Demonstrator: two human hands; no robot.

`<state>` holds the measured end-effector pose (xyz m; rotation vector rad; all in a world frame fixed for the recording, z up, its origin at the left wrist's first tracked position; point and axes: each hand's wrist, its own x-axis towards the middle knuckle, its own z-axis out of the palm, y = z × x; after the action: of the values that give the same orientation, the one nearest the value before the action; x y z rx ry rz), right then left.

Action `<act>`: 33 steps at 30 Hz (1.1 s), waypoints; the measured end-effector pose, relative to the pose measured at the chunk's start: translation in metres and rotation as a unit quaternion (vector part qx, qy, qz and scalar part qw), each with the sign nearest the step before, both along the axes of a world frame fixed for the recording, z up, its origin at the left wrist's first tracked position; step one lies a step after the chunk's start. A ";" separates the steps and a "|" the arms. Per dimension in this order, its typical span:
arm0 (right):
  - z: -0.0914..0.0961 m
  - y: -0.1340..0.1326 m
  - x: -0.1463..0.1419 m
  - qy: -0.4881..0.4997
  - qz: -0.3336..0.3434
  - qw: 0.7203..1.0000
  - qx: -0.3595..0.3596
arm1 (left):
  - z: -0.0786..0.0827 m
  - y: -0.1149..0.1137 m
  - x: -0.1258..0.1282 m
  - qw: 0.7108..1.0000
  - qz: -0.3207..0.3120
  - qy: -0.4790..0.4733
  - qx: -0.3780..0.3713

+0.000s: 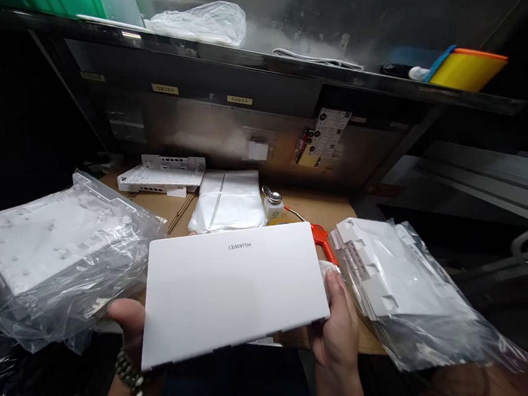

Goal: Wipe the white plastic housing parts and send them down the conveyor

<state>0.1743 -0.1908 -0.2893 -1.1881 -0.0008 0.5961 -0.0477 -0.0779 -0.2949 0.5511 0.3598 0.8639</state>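
Observation:
A flat white box (230, 290) with grey HUAWEI lettering, read upside down, is held level over the front of a cardboard-covered table (320, 208). My left hand (128, 324) grips its left edge, thumb and palm showing, with a bead bracelet on the wrist. My right hand (335, 324) grips its right edge, thumb pressed along the side. The fingers under the box are hidden.
A white moulded tray in clear plastic (51, 253) lies at the left, another (391, 279) at the right. Behind the box are a stack of plastic bags (228, 201), a white tray (162, 173), a small bottle (274, 206) and red-handled scissors (323, 242). A shelf (280, 61) hangs overhead.

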 end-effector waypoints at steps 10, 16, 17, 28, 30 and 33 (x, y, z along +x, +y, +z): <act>-0.013 -0.005 0.036 -0.343 0.010 0.938 0.053 | 0.045 -0.005 0.003 0.873 0.158 0.419 0.193; 0.006 -0.015 0.043 -0.316 -0.014 0.944 0.097 | 0.057 -0.011 0.002 0.795 0.149 0.415 0.416; 0.010 -0.017 0.041 -0.314 -0.005 0.944 0.104 | 0.058 -0.010 0.003 0.793 0.141 0.411 0.427; 0.030 -0.020 -0.003 -0.467 0.152 0.867 0.086 | 0.045 0.007 0.001 0.756 0.040 0.317 0.571; 0.028 -0.013 -0.010 -0.514 0.210 0.830 0.056 | 0.045 0.009 0.003 0.747 0.016 0.309 0.589; 0.020 -0.004 -0.016 -0.519 0.222 0.824 0.043 | 0.044 0.008 0.010 0.739 0.061 0.332 0.583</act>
<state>0.1583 -0.1944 -0.2691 -1.3009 -1.2551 0.2691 -0.0381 -0.0702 -0.2509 2.0727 0.4747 0.9347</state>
